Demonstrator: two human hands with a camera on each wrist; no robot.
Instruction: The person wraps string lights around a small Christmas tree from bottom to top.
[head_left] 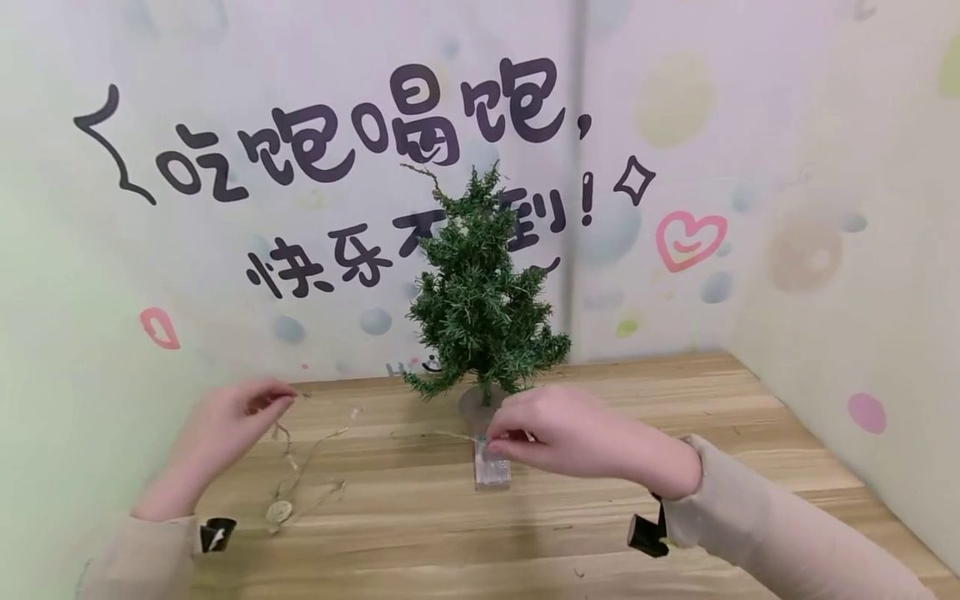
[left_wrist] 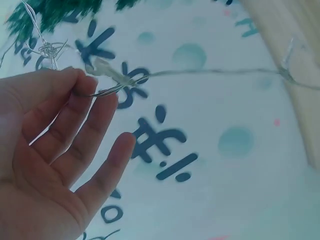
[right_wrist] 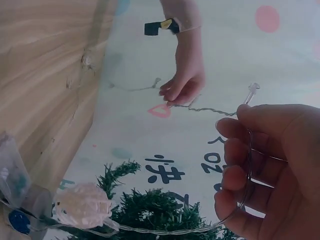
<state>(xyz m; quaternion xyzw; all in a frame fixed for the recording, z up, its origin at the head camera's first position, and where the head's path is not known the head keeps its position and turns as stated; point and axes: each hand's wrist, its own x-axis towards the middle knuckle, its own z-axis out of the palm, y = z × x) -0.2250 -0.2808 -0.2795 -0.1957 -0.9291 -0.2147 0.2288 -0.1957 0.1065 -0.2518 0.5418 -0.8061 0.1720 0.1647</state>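
Note:
A string of fairy lights on thin clear wire (right_wrist: 205, 109) stretches between the two hands. My left hand (head_left: 236, 425) is over the table's left side. Its thumb and fingertips pinch the wire (left_wrist: 215, 71) beside a small clear bulb (left_wrist: 110, 72). In front of the tree's base, my right hand (head_left: 558, 429) pinches the same string near another bulb (right_wrist: 252, 90), and a length of wire loops down past its fingers. A pale woven ball (right_wrist: 85, 205) shows beside the lower wire. Part of the string, with a round ball (head_left: 279, 512), hangs low beside the left hand.
A small green artificial tree (head_left: 480, 300) stands at the table's back on a round base (head_left: 468, 406). Before it lies a clear packet (head_left: 492, 471). Printed walls (head_left: 337, 50) rise behind and at both sides of the wooden table (head_left: 405, 542).

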